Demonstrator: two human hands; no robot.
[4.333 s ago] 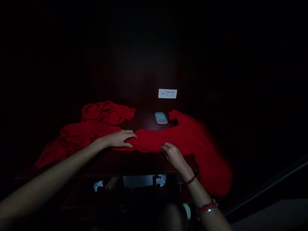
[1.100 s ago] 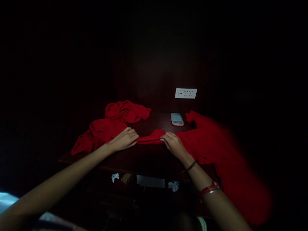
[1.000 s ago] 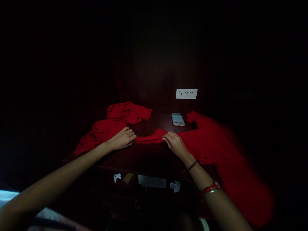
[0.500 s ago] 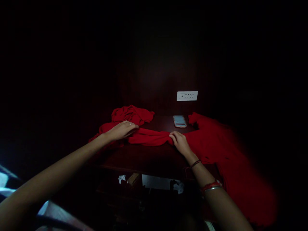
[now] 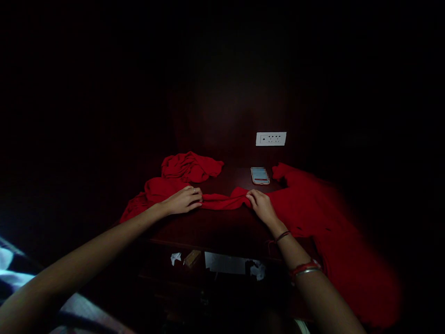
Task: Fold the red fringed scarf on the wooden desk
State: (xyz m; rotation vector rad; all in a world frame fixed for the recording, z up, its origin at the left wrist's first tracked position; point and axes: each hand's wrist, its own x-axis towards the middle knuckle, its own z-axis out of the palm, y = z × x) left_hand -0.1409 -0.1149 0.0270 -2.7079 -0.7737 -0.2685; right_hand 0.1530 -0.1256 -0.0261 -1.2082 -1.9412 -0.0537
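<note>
A long red cloth (image 5: pixel 306 208) lies across a dark wooden table (image 5: pixel 212 229) in a dim room. Its right part hangs over the table's right edge; its left part is bunched at the far left. My left hand (image 5: pixel 182 201) is closed on the cloth left of centre, with a ring on one finger. My right hand (image 5: pixel 261 207) pinches the cloth right of centre. Between the two hands runs a narrow gathered strip of the fabric. My right wrist wears a dark thread and red and silver bangles.
A phone (image 5: pixel 259 176) lies at the table's back, just beyond my right hand. A white wall socket (image 5: pixel 270 138) sits above it. Crumpled paper and small items (image 5: pixel 215 262) lie on a shelf under the tabletop. Everything else is in darkness.
Both hands have kept hold of the cloth; the strip between them has been drawn narrower since half a second ago, and my left hand has come slightly toward me.
</note>
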